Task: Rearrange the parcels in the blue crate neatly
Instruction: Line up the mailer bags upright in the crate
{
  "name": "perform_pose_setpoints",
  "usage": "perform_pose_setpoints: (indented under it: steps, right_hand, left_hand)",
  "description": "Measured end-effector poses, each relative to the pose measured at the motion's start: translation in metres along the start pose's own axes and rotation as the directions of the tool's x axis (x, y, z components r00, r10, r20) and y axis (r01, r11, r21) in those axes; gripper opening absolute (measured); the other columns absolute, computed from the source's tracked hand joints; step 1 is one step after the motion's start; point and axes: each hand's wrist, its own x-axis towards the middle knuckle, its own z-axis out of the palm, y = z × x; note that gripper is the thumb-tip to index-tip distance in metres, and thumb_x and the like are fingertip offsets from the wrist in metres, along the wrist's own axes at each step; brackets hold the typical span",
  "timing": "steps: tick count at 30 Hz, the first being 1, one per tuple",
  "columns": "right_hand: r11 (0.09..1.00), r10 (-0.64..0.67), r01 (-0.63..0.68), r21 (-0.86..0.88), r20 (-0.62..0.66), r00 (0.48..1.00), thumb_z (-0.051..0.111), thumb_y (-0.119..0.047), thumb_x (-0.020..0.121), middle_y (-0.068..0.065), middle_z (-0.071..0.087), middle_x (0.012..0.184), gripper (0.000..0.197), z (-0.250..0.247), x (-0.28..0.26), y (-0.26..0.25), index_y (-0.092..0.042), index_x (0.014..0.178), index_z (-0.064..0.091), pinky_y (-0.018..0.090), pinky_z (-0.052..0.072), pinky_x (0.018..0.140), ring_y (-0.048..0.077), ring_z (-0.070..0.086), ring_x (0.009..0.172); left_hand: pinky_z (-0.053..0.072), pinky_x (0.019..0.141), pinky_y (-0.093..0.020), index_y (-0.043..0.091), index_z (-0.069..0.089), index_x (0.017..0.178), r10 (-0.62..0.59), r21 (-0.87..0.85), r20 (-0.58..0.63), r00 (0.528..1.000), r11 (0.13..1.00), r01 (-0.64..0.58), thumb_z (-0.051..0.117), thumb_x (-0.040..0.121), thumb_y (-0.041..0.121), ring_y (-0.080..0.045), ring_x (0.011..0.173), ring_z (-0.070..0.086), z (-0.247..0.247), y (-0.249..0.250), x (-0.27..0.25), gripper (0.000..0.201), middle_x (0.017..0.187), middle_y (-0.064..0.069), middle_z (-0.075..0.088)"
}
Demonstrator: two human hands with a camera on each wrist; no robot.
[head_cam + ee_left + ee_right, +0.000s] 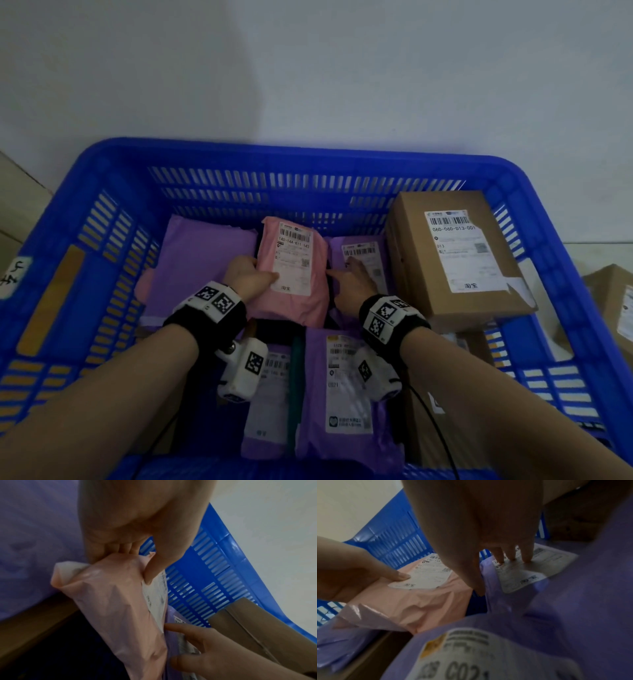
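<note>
A pink parcel (291,308) with a white label lies in the middle of the blue crate (274,150). My left hand (246,277) grips its left edge, thumb on the label and fingers underneath; the left wrist view shows that hand (137,534) pinching the pink parcel (111,608). My right hand (352,284) lies flat on a purple parcel (371,255) just right of the pink one. In the right wrist view its straight fingers (527,555) press that purple parcel's label (530,572), and the thumb points down between the two parcels.
A cardboard box (455,260) stands at the crate's back right, close to my right hand. A large purple parcel (202,253) lies at the back left. Another purple parcel (342,387) and a smaller one (267,411) lie near the front wall. A second box (613,308) sits outside, right.
</note>
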Motion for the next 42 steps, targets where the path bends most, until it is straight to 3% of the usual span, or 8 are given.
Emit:
perform_pose_setpoints:
  steps: [4, 7, 12, 17, 25, 29, 34, 42]
  right_hand:
    - [0.998, 0.002, -0.001, -0.064, 0.020, 1.000, 0.053, -0.017, 0.089, 0.012, 0.001, 0.159, 0.054, 0.000, -0.001, -0.002, -0.026, 0.141, 0.042, 0.047, 0.018, 0.118, 0.033, 0.005, 0.147]
    - [0.989, -0.145, 0.143, -0.044, -0.042, 0.989, 0.051, -0.029, 0.093, 0.014, 0.031, 0.148, 0.037, -0.001, -0.006, -0.006, -0.015, 0.126, 0.060, 0.036, 0.035, 0.108, 0.032, 0.034, 0.136]
    - [0.970, -0.141, 0.188, -0.155, 0.268, 0.953, 0.060, -0.050, 0.084, 0.009, 0.037, 0.145, 0.050, -0.001, -0.014, -0.012, -0.015, 0.119, 0.064, 0.036, 0.033, 0.110, 0.026, 0.038, 0.133]
    - [0.962, -0.114, 0.182, -0.205, 0.304, 0.946, 0.063, -0.046, 0.084, 0.009, 0.039, 0.145, 0.050, 0.001, -0.011, -0.006, -0.014, 0.123, 0.062, 0.035, 0.037, 0.108, 0.024, 0.041, 0.132]
    - [0.962, -0.084, 0.156, -0.226, 0.297, 0.951, 0.062, -0.051, 0.082, 0.004, 0.049, 0.128, 0.052, 0.004, -0.007, -0.002, -0.015, 0.118, 0.063, 0.031, 0.041, 0.095, 0.023, 0.051, 0.116]
    - [0.962, -0.082, 0.152, -0.226, 0.292, 0.953, 0.061, -0.049, 0.082, 0.005, 0.050, 0.125, 0.046, 0.006, -0.005, 0.000, -0.013, 0.110, 0.064, 0.031, 0.038, 0.087, 0.024, 0.051, 0.113]
    - [0.956, -0.071, 0.148, -0.254, 0.291, 0.954, 0.061, -0.050, 0.080, 0.007, 0.051, 0.127, 0.051, 0.009, -0.003, 0.000, -0.016, 0.118, 0.062, 0.036, 0.044, 0.098, 0.025, 0.050, 0.117]
    - [0.954, -0.047, 0.132, -0.269, 0.301, 0.953, 0.057, -0.046, 0.083, 0.004, 0.059, 0.123, 0.043, 0.009, -0.007, -0.005, -0.018, 0.115, 0.065, 0.037, 0.044, 0.098, 0.023, 0.054, 0.115]
  left_hand:
    - [0.045, 0.079, -0.027, -0.009, 0.058, 0.121, -0.032, 0.021, -0.008, 0.999, 0.999, 0.032, 0.066, 0.085, 0.013, -0.031, 0.110, 0.061, 0.002, -0.001, 0.000, 0.043, 0.124, -0.021, 0.062]
    - [0.047, 0.082, -0.029, -0.008, 0.057, 0.122, -0.035, -0.004, -0.017, 0.999, 0.999, 0.035, 0.066, 0.085, 0.010, -0.031, 0.109, 0.062, 0.004, -0.003, 0.001, 0.042, 0.124, -0.020, 0.062]
    - [0.046, 0.080, -0.029, -0.005, 0.056, 0.122, 0.010, 0.056, -0.045, 0.999, 0.998, -0.008, 0.064, 0.086, 0.010, -0.032, 0.108, 0.061, 0.009, -0.008, 0.002, 0.039, 0.124, -0.020, 0.061]
    - [0.046, 0.091, -0.034, -0.007, 0.045, 0.131, 0.028, 0.115, -0.022, 0.999, 0.993, -0.026, 0.061, 0.089, 0.013, -0.033, 0.117, 0.055, 0.024, -0.007, 0.000, 0.049, 0.132, -0.021, 0.054]
    - [0.047, 0.079, -0.030, -0.003, 0.047, 0.126, -0.034, 0.119, 0.101, 0.994, 0.993, 0.022, 0.056, 0.089, 0.011, -0.032, 0.110, 0.058, 0.055, -0.008, 0.006, 0.041, 0.125, -0.019, 0.057]
    - [0.047, 0.086, -0.033, -0.002, 0.036, 0.132, -0.104, 0.050, 0.122, 0.987, 0.994, 0.099, 0.053, 0.091, 0.009, -0.033, 0.114, 0.056, 0.070, -0.012, 0.009, 0.046, 0.129, -0.021, 0.053]
    - [0.047, 0.084, -0.035, -0.003, 0.037, 0.132, -0.138, 0.119, 0.129, 0.982, 0.985, 0.123, 0.047, 0.091, 0.004, -0.034, 0.111, 0.057, 0.078, -0.019, 0.016, 0.042, 0.127, -0.021, 0.054]
    - [0.045, 0.097, -0.031, 0.000, 0.044, 0.135, -0.097, 0.210, 0.234, 0.967, 0.977, 0.047, 0.049, 0.092, 0.004, -0.030, 0.121, 0.052, 0.064, -0.029, 0.014, 0.043, 0.136, -0.016, 0.051]
